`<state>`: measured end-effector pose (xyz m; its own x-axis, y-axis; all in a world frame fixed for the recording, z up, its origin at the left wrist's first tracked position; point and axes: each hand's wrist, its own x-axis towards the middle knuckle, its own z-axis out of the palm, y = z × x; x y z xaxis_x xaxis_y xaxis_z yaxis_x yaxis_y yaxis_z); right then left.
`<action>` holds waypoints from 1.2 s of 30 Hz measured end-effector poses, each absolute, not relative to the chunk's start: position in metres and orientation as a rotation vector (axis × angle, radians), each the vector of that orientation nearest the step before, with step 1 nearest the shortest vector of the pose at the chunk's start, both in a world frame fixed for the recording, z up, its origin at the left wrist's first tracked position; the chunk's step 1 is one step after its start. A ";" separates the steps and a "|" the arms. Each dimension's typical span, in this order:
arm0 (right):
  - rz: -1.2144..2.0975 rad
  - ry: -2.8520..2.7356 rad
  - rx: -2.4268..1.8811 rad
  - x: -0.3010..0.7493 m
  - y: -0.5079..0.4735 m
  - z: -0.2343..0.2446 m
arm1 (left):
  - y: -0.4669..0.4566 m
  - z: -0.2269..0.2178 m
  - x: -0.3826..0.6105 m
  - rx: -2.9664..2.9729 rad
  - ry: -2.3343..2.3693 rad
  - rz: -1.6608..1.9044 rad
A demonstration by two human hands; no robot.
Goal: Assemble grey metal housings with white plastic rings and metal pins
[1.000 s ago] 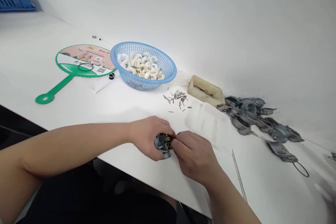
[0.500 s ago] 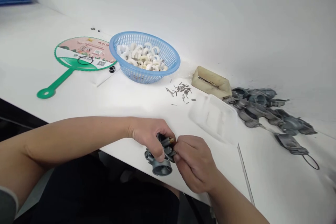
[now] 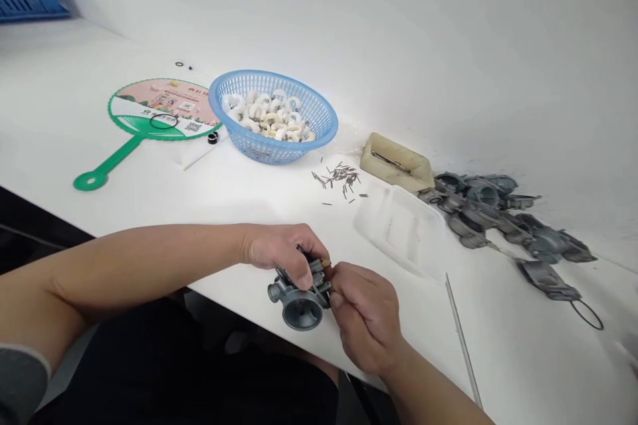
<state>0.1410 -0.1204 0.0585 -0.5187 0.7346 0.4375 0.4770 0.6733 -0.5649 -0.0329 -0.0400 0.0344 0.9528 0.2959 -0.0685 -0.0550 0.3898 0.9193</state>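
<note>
A grey metal carburetor body (image 3: 302, 309) is held over the front edge of the white table, its round flared mouth facing me. My left hand (image 3: 286, 254) grips it from above, thumb across its top and fingers behind. Brass-coloured fittings (image 3: 325, 263) show on its right side. At that side my right hand (image 3: 366, 312) is closed, thumb and forefinger pinched against the body. Whatever lies in the pinch is hidden by the fingers.
Behind the hands are loose thin metal pins (image 3: 343, 176), a blue basket (image 3: 323, 143) of white rings, a yellowish box (image 3: 399, 176) and a clear tray (image 3: 363, 229). More carburetor parts (image 3: 498, 206) lie right, near a thin rod (image 3: 463, 339). A green hand fan (image 3: 117, 159) lies left.
The carburetor body has tilted, so its round mouth turns more towards me. Both hands stay on it. The whole view has shifted slightly.
</note>
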 end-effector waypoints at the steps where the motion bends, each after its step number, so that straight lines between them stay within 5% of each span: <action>1: 0.487 -2.213 -0.927 0.141 -0.121 0.057 | -0.040 0.034 -0.032 1.151 0.232 0.223; 11: 0.331 -2.214 -0.892 0.139 -0.127 0.054 | -0.038 0.032 -0.034 1.100 0.193 0.224; 17: 0.389 -1.948 -0.982 0.150 -0.120 0.043 | -0.022 0.035 -0.041 0.829 0.147 0.533; 36: 0.626 -1.897 -1.115 0.147 -0.095 0.034 | -0.021 0.028 -0.033 1.280 0.368 0.556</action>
